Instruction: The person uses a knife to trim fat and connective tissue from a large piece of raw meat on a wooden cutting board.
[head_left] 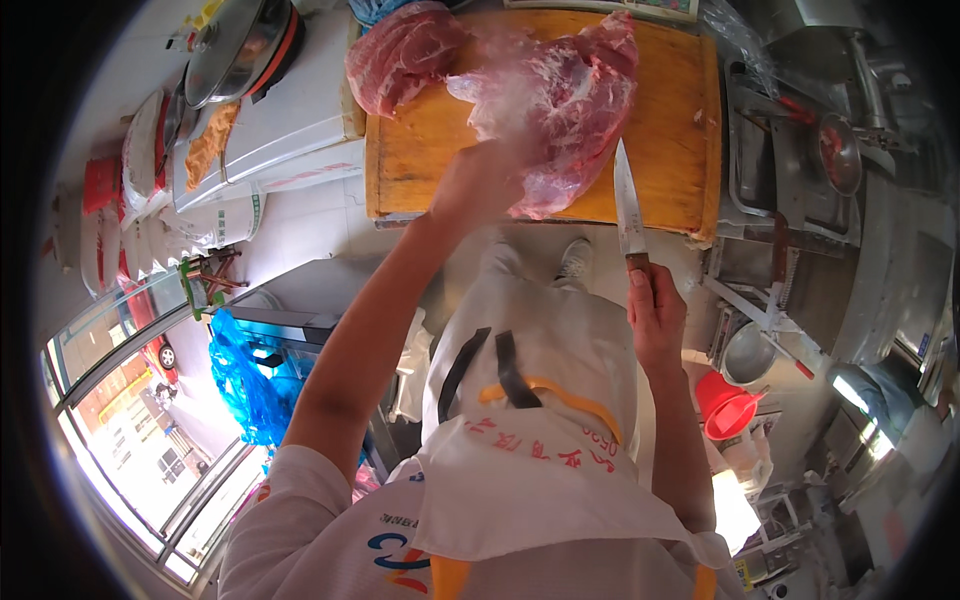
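A large slab of raw meat [590, 85], pink with white fat and membrane, lies on a yellow-brown wooden cutting board [415, 165]. My left hand [478, 188] is at the slab's near left edge; a hazy smear there hides its fingers, so their grip cannot be made out. In my right hand [657, 308] is a knife [628, 200], its fingers wrapped round the brown handle. The blade points away from me, and its tip overlaps the board just right of the meat. A second, redder chunk of meat [405, 55] rests at the board's far left corner.
Left of the board stands a white surface [290, 130] with a lidded pan [240, 50]. Metal trays [760, 170] and a strainer [838, 155] are at the right. Lower down are a red plastic scoop [728, 405] and, at left, blue plastic bags [245, 375].
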